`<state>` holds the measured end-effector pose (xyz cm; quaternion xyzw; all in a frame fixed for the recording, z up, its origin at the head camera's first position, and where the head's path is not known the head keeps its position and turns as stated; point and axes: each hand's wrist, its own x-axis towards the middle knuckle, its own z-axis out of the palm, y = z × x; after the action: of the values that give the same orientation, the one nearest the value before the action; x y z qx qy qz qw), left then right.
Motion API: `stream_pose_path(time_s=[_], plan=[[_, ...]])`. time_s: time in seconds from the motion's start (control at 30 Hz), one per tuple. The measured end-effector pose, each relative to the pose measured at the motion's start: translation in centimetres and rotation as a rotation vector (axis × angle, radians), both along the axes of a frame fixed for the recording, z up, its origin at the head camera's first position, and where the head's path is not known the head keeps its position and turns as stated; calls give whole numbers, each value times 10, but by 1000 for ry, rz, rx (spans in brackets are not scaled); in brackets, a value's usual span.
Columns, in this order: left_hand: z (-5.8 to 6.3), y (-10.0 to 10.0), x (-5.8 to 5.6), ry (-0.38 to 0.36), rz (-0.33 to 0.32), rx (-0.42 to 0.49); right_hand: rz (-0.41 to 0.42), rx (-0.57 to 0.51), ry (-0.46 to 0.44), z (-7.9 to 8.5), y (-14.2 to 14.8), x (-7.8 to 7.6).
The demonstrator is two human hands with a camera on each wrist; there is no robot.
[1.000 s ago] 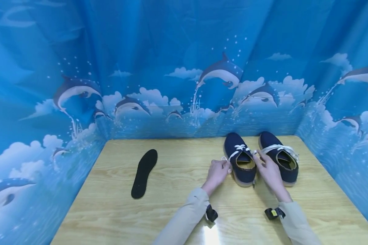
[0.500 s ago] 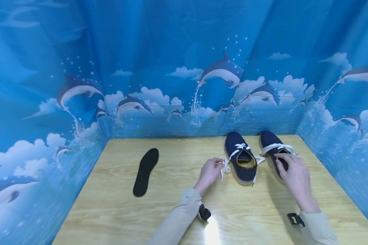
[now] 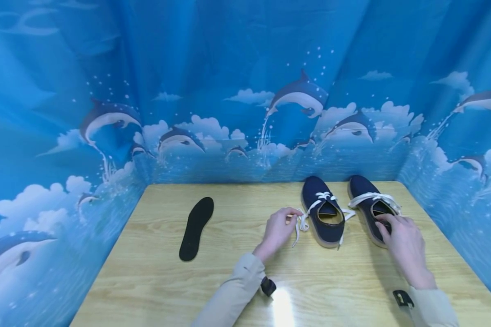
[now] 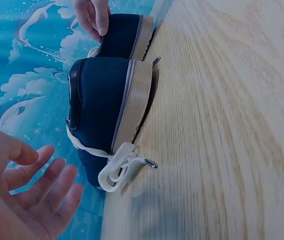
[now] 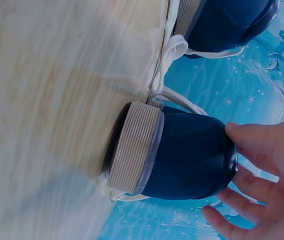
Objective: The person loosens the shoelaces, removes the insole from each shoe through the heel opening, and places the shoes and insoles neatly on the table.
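Note:
Two navy lace-up shoes stand side by side on the wooden table, toes toward the back. My right hand (image 3: 405,243) is at the heel opening of the right shoe (image 3: 362,186). In the right wrist view its thumb (image 5: 247,136) meets the heel collar, and the other fingers reach over the opening, tips partly hidden. My left hand (image 3: 279,227) hovers left of the left shoe (image 3: 317,188), fingers loosely bent and apart from each other in the left wrist view. Beside them hangs that shoe's looped white lace (image 4: 116,170); its other end lies between the shoes.
A black insole (image 3: 196,228) lies flat on the left part of the table (image 3: 237,254). A blue dolphin-print curtain (image 3: 212,91) stands behind the table and along both sides. The shoe toes are close to the back curtain.
My right hand has left the left shoe's lace and moved right to the right shoe's opening. My left hand has drawn slightly left, away from the lace loop.

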<state>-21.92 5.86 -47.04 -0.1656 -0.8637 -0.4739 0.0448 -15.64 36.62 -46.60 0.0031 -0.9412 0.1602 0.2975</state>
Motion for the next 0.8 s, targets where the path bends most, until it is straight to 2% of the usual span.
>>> stream_pose_path(time_s=[0.23, 0.47, 0.6, 0.8], plan=[[5, 3, 3, 16, -30, -7, -2, 6, 4, 0, -1, 0], [11, 7, 6, 51, -72, 37, 22, 34, 10, 1, -10, 7], [15, 10, 11, 36, -94, 40, 39, 64, 34, 4, -20, 14], [21, 22, 20, 55, -132, 2, 45, 72, -77, 13, -40, 28]])
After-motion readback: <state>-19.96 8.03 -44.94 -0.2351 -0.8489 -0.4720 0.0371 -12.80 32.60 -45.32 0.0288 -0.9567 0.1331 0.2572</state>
